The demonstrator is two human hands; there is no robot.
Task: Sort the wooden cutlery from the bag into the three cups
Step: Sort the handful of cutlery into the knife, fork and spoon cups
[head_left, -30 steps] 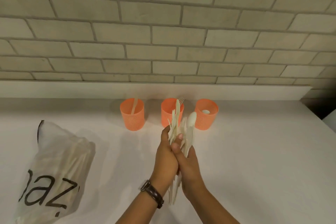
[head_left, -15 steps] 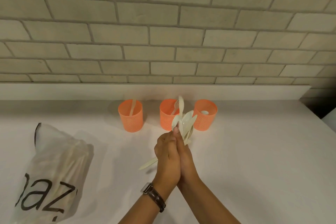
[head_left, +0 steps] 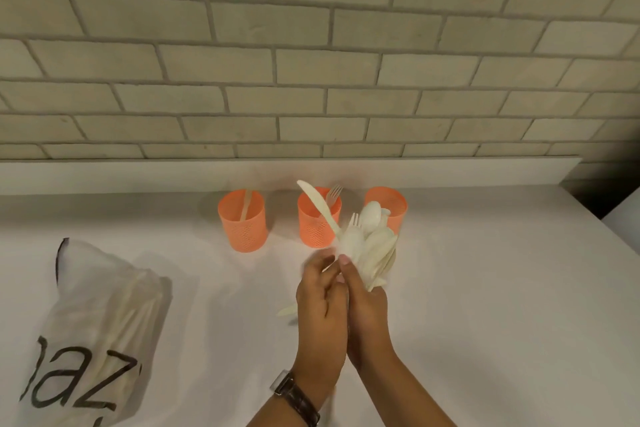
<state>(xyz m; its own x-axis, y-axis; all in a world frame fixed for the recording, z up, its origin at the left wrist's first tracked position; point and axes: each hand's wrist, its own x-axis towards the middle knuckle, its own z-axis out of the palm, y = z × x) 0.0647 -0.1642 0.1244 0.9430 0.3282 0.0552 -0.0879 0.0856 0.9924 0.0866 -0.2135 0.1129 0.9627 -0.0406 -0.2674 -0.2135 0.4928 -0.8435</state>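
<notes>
While few pieces stand in the three cups [head_left: 242, 222], a cutlery bundle [head_left: 372, 250] is clamped by the right hand [head_left: 367, 315], a knife [head_left: 317, 203] pinched by the left hand [head_left: 320, 312], the bag [head_left: 100, 319] at lower left still full.

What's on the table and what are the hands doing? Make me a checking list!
Surface: white table, bare at right.
Job's things: three orange cups in a row near the wall; left cup holds a knife, middle cup a fork, right cup a spoon. Bag lies at left with cutlery inside.
Clutter: one piece on the table, poking out beside the left hand.
Grips: right hand clutches a bunch of cutlery; left hand pinches a knife that sticks up out of the bunch.
Cables: nothing seen.
Surroundings: brick wall behind; watch on left wrist.
</notes>
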